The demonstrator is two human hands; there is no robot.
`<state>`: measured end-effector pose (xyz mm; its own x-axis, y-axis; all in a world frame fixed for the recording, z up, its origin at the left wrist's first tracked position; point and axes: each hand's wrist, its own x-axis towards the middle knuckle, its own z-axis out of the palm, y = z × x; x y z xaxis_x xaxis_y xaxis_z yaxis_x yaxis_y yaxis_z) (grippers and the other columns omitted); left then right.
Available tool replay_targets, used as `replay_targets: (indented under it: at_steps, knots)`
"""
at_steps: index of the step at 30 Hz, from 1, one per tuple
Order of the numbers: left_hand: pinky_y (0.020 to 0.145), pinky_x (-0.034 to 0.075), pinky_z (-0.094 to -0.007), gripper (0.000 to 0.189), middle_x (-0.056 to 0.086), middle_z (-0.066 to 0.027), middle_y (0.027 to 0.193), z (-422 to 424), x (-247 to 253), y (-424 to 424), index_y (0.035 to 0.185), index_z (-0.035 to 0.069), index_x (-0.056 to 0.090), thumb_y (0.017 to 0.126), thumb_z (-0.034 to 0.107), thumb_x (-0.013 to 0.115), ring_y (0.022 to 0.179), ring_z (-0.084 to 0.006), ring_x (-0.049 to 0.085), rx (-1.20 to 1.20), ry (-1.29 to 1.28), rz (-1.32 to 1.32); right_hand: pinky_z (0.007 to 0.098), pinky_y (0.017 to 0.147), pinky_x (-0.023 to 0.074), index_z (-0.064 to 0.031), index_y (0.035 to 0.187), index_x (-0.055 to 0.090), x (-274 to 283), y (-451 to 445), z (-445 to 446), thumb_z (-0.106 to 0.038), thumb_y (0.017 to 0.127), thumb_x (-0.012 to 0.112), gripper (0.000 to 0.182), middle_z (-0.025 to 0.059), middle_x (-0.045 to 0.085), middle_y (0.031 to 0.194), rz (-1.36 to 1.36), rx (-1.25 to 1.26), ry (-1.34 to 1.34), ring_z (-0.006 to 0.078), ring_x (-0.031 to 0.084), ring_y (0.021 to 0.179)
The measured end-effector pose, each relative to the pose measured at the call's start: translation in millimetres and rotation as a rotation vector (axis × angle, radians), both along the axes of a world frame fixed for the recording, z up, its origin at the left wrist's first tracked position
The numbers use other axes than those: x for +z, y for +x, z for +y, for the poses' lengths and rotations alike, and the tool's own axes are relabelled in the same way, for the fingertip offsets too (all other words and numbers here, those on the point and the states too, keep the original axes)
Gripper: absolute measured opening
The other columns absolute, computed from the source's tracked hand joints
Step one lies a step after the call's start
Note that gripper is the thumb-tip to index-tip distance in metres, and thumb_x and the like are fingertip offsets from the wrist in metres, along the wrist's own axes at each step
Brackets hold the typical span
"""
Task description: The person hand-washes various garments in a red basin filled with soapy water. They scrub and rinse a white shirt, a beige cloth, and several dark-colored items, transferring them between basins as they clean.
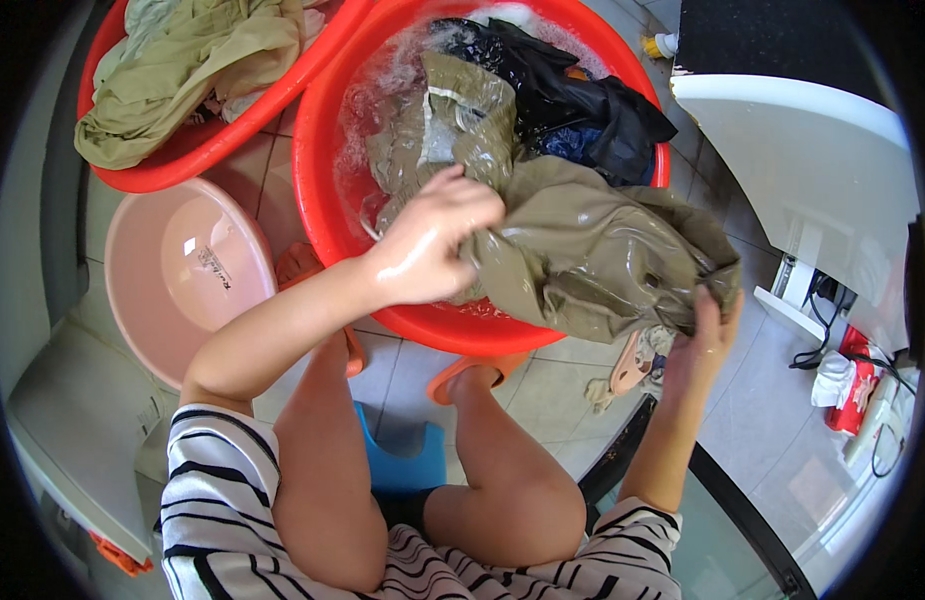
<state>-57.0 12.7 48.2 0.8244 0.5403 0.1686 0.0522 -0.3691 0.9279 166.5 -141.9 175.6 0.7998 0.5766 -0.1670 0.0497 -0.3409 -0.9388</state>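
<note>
A wet olive-brown garment (582, 232) stretches across the near right rim of a large red plastic basin (462, 334). My right hand (706, 330) grips its far right end, outside the basin. My left hand (443, 236) is curled at the garment's left part, over the basin; its fingertips are partly hidden, but it appears closed on the cloth. More of the brown cloth, with a pale waistband-like strip, lies in sudsy water. Behind it a soaked black garment (575, 97) hangs over the right rim, with dark blue cloth beneath.
Upper left, a second red basin (245, 127) holds khaki clothes (199, 67). Below it stands a pink basin (199, 277). A blue plastic stool (410, 457) is between my legs. On the right are a white cabinet panel (800, 150), black cables (815, 352) and a red tissue pack (856, 390).
</note>
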Motion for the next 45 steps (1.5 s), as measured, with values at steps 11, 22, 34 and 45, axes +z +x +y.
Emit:
replay_targets:
  at_steps: [11, 22, 34, 45]
  knots:
    - [0.092, 0.036, -0.0694, 0.102, 0.005, -0.011, 0.153, 11, -64, 33, 0.142, 0.042, 0.024, 0.058, 0.038, 0.082, 0.136, -0.0448, 0.013, 0.034, 0.371, 0.737, 0.0636, 0.104, 0.0101, -0.0215, 0.146, 0.02, -158, -56, 22, -0.06, 0.067, 0.07, 0.101, 0.0285, 0.02, 0.143, -0.548, 0.714, -0.744, 0.0495, 0.01, 0.134]
    - [0.087, 0.045, -0.0516, 0.072, 0.054, -0.0157, 0.121, 21, -149, 53, 0.132, 0.019, 0.045, 0.068, 0.039, 0.071, 0.116, -0.0363, 0.047, -0.059, 0.383, 1.142, 0.0549, 0.11, 0.0041, -0.0117, 0.14, 0.034, -251, -38, 55, -0.05, 0.081, 0.056, 0.074, 0.0199, 0.037, 0.14, -0.763, 0.933, -1.025, 0.0387, 0.023, 0.134]
    - [0.092, 0.044, -0.0426, 0.051, 0.06, -0.0236, 0.111, 68, -125, 49, 0.121, 0.004, 0.055, 0.08, 0.034, 0.058, 0.104, -0.037, 0.058, -0.438, -0.044, 1.004, 0.0338, 0.081, 0.0438, 0.0002, 0.102, 0.062, -215, -29, 64, -0.02, 0.083, 0.057, 0.028, 0.0099, 0.066, 0.089, -0.227, 0.431, -0.577, 0.0219, 0.059, 0.082]
    - [0.106, 0.028, -0.0478, 0.079, 0.034, -0.0194, 0.138, 27, -87, -4, 0.14, 0.016, 0.031, 0.07, 0.013, 0.067, 0.127, -0.0424, 0.03, 0.209, -0.071, 0.533, 0.0301, 0.087, 0.0455, 0.0083, 0.119, 0.048, -68, -28, 4, -0.01, 0.078, 0.047, 0.044, 0.0131, 0.059, 0.109, 0.465, 0.11, 0.025, 0.0195, 0.058, 0.098]
